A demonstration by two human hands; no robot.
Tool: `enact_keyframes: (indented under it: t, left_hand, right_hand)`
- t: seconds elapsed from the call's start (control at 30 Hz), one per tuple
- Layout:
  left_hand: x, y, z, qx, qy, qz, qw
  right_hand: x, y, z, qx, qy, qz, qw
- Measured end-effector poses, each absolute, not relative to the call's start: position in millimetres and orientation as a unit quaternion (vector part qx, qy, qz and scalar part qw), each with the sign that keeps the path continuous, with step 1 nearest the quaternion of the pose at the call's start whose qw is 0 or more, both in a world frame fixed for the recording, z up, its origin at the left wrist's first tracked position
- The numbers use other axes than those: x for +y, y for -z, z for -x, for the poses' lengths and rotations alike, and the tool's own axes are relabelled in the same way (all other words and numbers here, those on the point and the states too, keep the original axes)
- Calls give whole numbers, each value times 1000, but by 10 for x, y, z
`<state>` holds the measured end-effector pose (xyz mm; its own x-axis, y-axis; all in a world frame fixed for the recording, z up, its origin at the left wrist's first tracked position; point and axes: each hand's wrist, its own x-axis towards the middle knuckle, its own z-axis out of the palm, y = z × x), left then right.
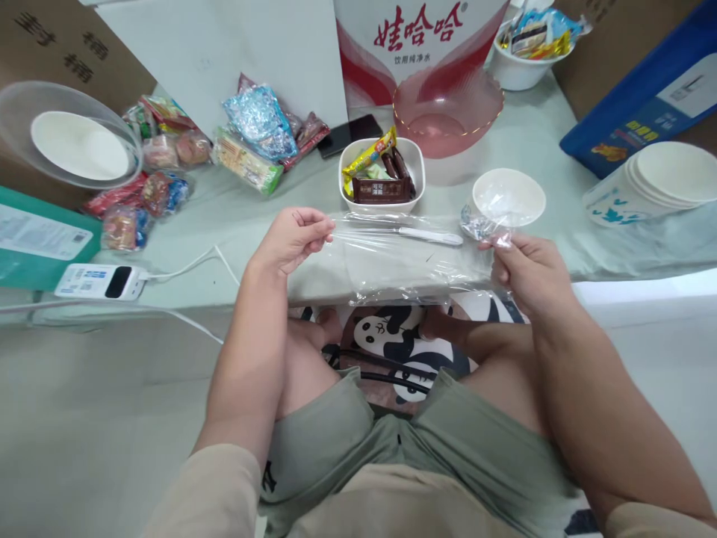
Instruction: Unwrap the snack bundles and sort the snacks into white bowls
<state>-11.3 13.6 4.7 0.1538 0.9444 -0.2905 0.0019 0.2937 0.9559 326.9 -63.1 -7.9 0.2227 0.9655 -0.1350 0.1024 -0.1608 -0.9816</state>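
A sheet of clear plastic film (386, 273) is stretched between my two hands over the front edge of the table. My left hand (299, 237) pinches its left end. At the right, my right hand (523, 269) is closed on the bunched other end, just in front of a white paper bowl (508, 196). Through or beside the film shows a white-handled knife (430, 236) lying on the table. Behind the film stands a white square bowl (382, 208) holding a yellow packet (373, 155), a brown wrapped bar (382, 191) and other wrapped snacks.
A pink glass bowl (448, 123), a black phone (350, 136) and several snack packets (261, 123) sit farther back. Stacked paper cups (632, 187) stand at the right. A white power bank (101, 282) with cables lies at the left. Large boxes line the back.
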Motion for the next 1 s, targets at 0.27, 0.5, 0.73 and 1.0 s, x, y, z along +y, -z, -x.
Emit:
enact_keyframes:
  t: [0.27, 0.5, 0.73, 1.0]
  left_hand:
    - [137, 27, -173, 521, -560, -348, 542]
    - [135, 176, -255, 532, -510, -382, 558]
    - [209, 197, -199, 569, -460, -407, 547]
    - [195, 190, -200, 530, -487, -305, 624]
  right_hand:
    - [-648, 40, -3430, -461, -435, 681, 366]
    - [-601, 61, -3390, -467, -417, 693, 358]
    - [-534, 127, -3333, -464, -428, 684, 366]
    - [-449, 7, -3160, -343, -452, 599, 566]
